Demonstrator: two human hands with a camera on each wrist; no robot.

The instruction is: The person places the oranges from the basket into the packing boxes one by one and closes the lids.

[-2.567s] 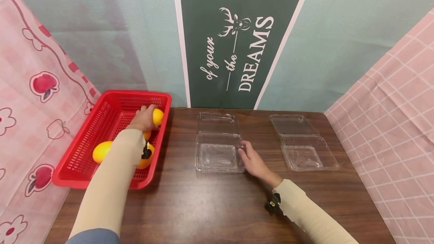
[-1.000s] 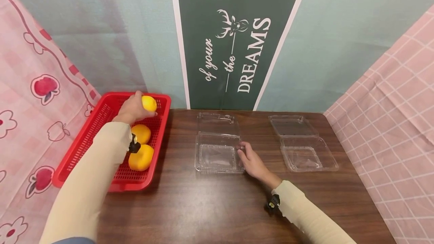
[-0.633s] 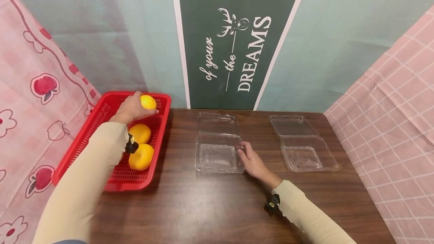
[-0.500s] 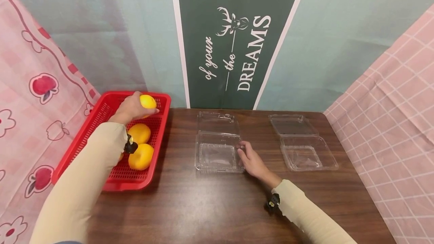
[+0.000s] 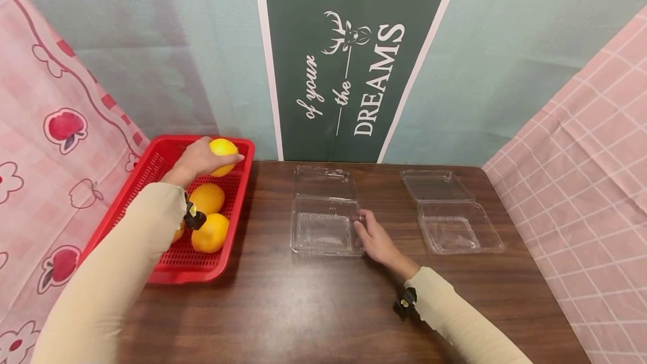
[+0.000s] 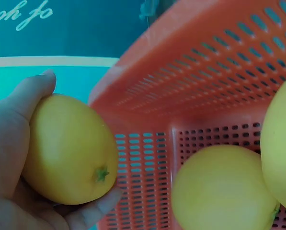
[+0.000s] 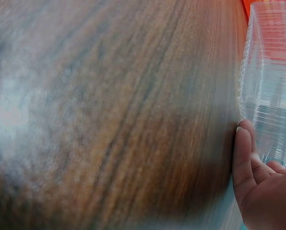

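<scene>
At the far end of the red plastic basket [image 5: 229, 254], my left hand [image 5: 198, 157] grips an orange [image 5: 224, 164]. The left wrist view shows thumb and fingers round this orange [image 6: 71, 148], its green stem end exposed. Below it in the basket lie two more oranges, a farther orange [image 5: 207, 199] and a nearer orange [image 5: 210, 233]; part of another peeks out by my left wrist. My right hand [image 5: 378, 243] holds the right side of an opened clear plastic clamshell box [image 5: 323, 232]. In the right wrist view, fingers [image 7: 243, 158] lie along the box's wall [image 7: 265, 91].
A second opened clamshell box [image 5: 455, 232] sits at the right on the brown wooden table [image 5: 313, 308]. Behind the table hangs a green and grey cloth [image 5: 328, 145] with lettering. Pink cloths flank both sides.
Over the last second the left hand, gripping the orange, has shifted slightly right and turned, showing more of the fruit. Earlier it was lower in the basket. The right hand stays put.
</scene>
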